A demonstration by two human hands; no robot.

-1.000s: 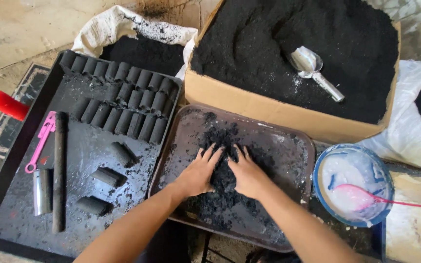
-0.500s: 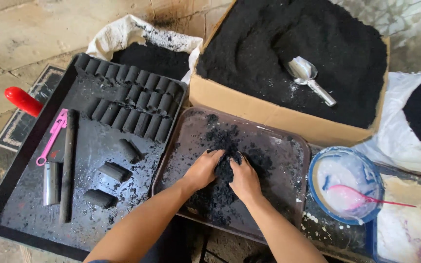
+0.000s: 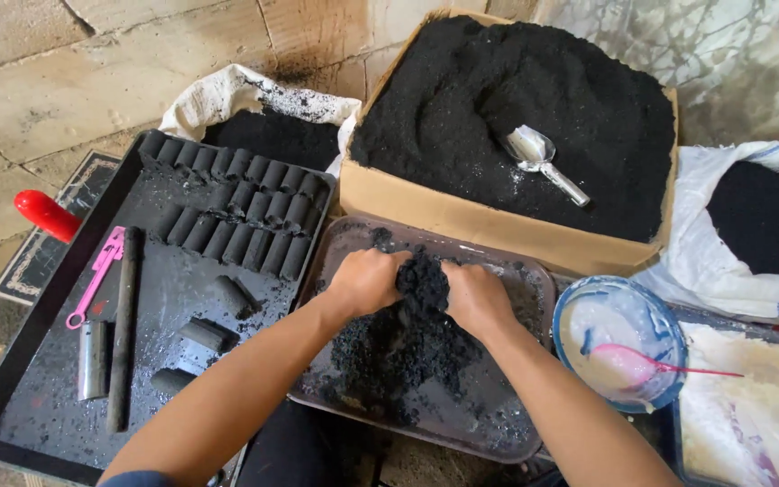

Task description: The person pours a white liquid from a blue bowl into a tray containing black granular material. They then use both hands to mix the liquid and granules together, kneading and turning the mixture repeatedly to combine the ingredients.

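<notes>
My left hand (image 3: 367, 281) and my right hand (image 3: 474, 296) press from both sides on a clump of wet black charcoal mix (image 3: 422, 280), lifted a little above the brown metal tray (image 3: 534, 287). More loose black mix (image 3: 398, 356) lies heaped on the tray under my wrists. Both hands have their fingers curled into the clump.
A black tray (image 3: 173, 298) at left holds rows of black cylinder briquettes (image 3: 236, 216), a metal tube (image 3: 94, 359), a dark rod (image 3: 123, 325) and a pink tool (image 3: 96, 275). A cardboard box of black powder (image 3: 462, 99) with a metal scoop (image 3: 543, 160) stands behind. A blue bowl (image 3: 619, 347) with white paste sits at right.
My hands were spread flat on the mix a second ago. They have since closed inward and gathered a clump between them, lifting it slightly off the tray.
</notes>
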